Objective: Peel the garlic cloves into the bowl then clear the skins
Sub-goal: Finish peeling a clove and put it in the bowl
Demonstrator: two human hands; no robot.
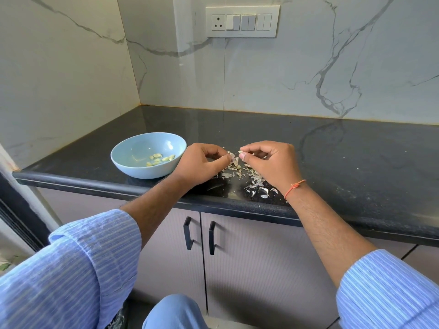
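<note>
A light blue bowl stands on the dark counter, near its front edge and left of the hands. Inside it lie several peeled garlic cloves, pale yellow, gathered on the right part of the bottom.

The left hand is just beside the bowl's right rim; whether it touches the rim cannot be told. Its fingers are curled, and thumb and forefinger pinch a thin piece of skin. The right hand has its fingers curled too, and it pinches a small garlic clove between thumb and forefinger, held above the counter. The two hands are close together, fingertips almost meeting. An orange thread is tied around the right wrist.

Under and between the hands lies a loose heap of garlic skins, spreading toward the front edge of the counter. Small white crumbs are scattered further right.

Behind the counter is a marble wall with a switch panel, well apart from the work. To the right of the hands the counter surface is wide, and the corner behind the bowl is also open. Below the front edge are cabinet doors with two black handles.
</note>
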